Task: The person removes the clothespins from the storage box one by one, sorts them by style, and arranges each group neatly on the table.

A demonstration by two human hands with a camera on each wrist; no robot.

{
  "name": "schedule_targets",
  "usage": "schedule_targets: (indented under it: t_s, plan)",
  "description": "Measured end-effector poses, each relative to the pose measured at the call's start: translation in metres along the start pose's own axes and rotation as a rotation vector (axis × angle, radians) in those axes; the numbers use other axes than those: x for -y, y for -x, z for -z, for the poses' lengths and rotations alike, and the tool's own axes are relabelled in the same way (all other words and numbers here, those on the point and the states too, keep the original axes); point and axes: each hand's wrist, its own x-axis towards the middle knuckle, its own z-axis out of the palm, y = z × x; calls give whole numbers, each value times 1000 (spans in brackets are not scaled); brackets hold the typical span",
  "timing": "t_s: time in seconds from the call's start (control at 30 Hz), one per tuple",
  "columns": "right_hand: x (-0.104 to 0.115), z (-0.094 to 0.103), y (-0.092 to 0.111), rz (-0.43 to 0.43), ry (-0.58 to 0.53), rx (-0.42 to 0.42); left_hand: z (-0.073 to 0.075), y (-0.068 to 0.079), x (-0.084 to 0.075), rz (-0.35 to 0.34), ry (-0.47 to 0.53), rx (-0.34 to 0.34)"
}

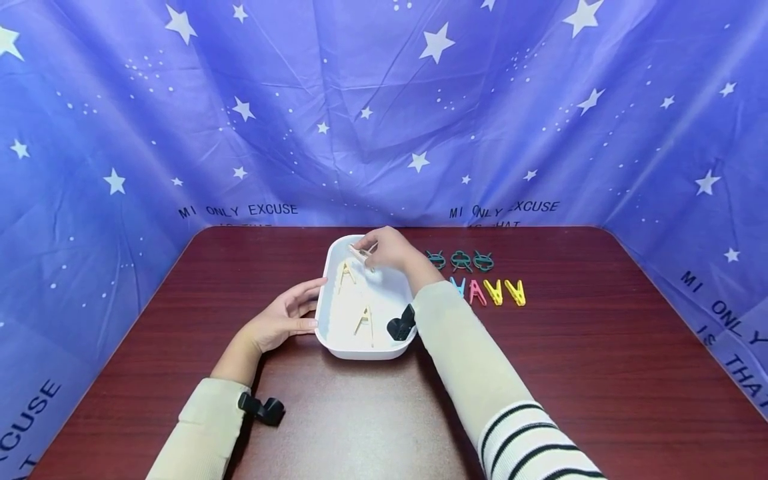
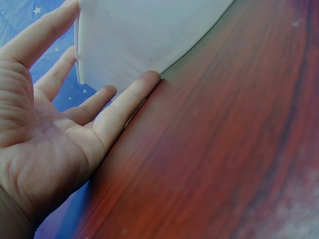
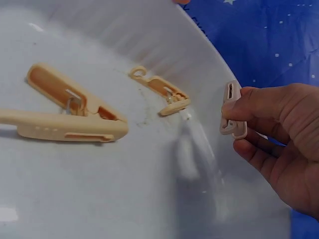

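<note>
A white tray (image 1: 390, 290) stands near the back middle of the table. My right hand (image 1: 390, 250) is over its far end, pinching a pale clothespin (image 3: 230, 107) between thumb and fingers, close to the tray wall in the right wrist view. Two beige clothespins lie inside on the tray's floor: one clothespin (image 1: 365, 323) toward the near end, another clothespin (image 1: 345, 273) toward the far left. At the tray's left side is my left hand (image 1: 282, 320), its fingers extended and spread; in the left wrist view their tips meet the outer wall.
Right of the tray, a row of dark green plant clips (image 1: 461, 261) lies behind a row of coloured clothespins: a light blue clothespin (image 1: 458, 285), partly behind the right arm, a red clothespin (image 1: 477, 292) and two yellow clothespins (image 1: 494, 292). A starry blue curtain (image 1: 360, 167) hangs behind the table.
</note>
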Motion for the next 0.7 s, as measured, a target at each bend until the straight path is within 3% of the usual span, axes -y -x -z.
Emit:
schedule_targets:
  t_s: [0.7]
  plan:
    - [-3,20,34,77,-168,-114,-1,0,1,-9,-17,0]
